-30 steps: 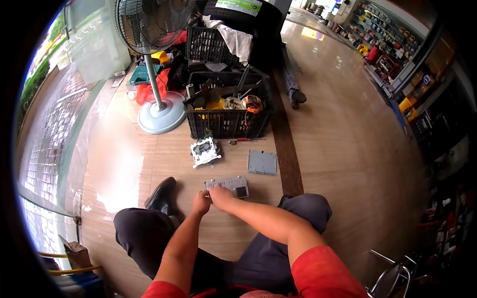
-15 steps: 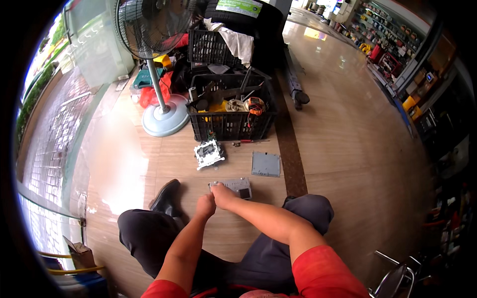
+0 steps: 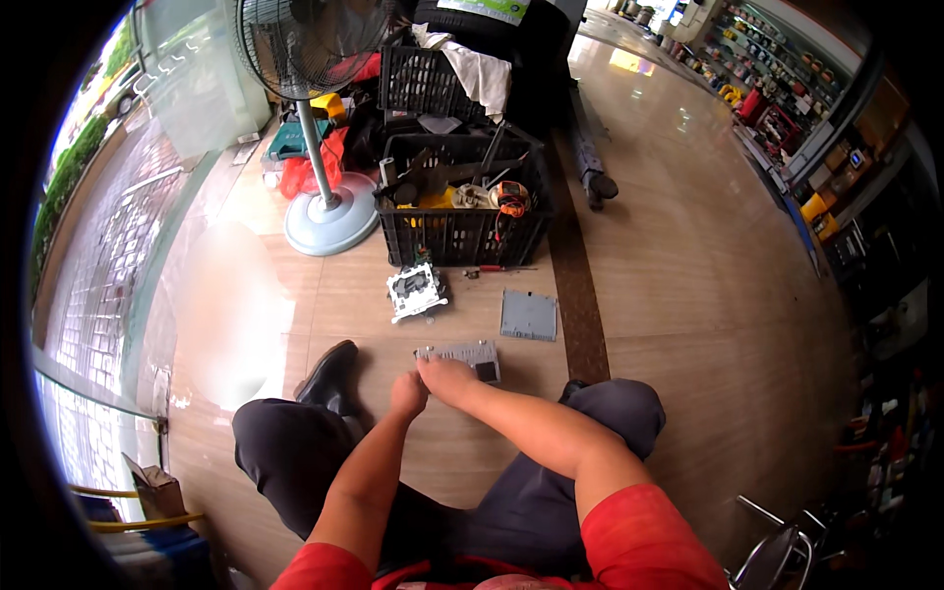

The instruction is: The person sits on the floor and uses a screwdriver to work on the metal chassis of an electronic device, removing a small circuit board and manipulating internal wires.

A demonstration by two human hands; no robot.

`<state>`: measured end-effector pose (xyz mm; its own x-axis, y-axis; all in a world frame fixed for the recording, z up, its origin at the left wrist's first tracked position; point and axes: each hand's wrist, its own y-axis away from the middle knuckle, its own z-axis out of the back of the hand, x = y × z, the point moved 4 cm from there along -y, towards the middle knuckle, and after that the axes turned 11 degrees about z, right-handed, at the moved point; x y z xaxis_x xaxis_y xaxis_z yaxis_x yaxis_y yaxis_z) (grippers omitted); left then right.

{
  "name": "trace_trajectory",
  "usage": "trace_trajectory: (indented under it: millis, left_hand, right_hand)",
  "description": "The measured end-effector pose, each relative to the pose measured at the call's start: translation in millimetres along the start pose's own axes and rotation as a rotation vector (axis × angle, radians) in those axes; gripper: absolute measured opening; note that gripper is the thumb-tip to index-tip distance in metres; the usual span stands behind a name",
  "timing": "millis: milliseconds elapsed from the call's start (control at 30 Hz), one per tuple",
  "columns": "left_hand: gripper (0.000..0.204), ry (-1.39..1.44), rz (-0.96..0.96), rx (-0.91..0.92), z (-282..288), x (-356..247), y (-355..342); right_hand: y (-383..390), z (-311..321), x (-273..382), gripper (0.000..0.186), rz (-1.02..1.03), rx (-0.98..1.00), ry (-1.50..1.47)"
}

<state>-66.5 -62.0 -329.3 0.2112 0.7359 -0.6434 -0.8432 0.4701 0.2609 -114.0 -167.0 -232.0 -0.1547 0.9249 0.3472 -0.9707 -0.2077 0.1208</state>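
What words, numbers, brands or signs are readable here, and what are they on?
None can be read clearly enough to quote.
Green label on the black tire: too small, cut off by the picture's top edge.
Small lit display, far right: too small.
Grey metal casing: no legible text.

Strong daylight came from the left, through the clear glass panels (image 3: 192,98), and bleached the grey brick paving (image 3: 103,275) outside. It left a white, smeared glare on the glossy beige tiled floor (image 3: 698,315), whose far end carried smaller highlights. The right edge sank into murk. Black vignetting ringed the wide view, and straight lines bowed near the rim. Soft shadow lay beside the silvery-grey metal box (image 3: 479,351), whose fine detail was too small to read.
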Motion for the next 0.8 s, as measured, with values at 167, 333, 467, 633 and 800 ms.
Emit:
trace_trajectory:
  millis: [167, 333, 467, 633, 800]
  left_hand:
    - [0.015, 0.005, -0.055, -0.022, -10, 13, -4]
    - [0.018, 0.008, 0.026, -0.025, -11, 14, -7]
    - [0.019, 0.066, 0.03, -0.023, -11, 18, -10]
    - [0.015, 0.253, 0.077, 0.079, -15, 24, -13]
    - [0.02, 0.249, 0.11, 0.05, -10, 20, -10]
  right_hand:
    - [-2, -9, 8, 0.017, 0.114, -0.005, 0.07]
    - [-10, -10, 5, 0.017, 0.094, 0.024, 0.091]
    - [-7, -3, -13, 0.017, -0.022, -0.004, 0.017]
    - [0, 12, -28, 0.015, -0.148, 0.026, -0.025]
    - [4, 15, -30, 0.015, -0.17, -0.037, -0.107]
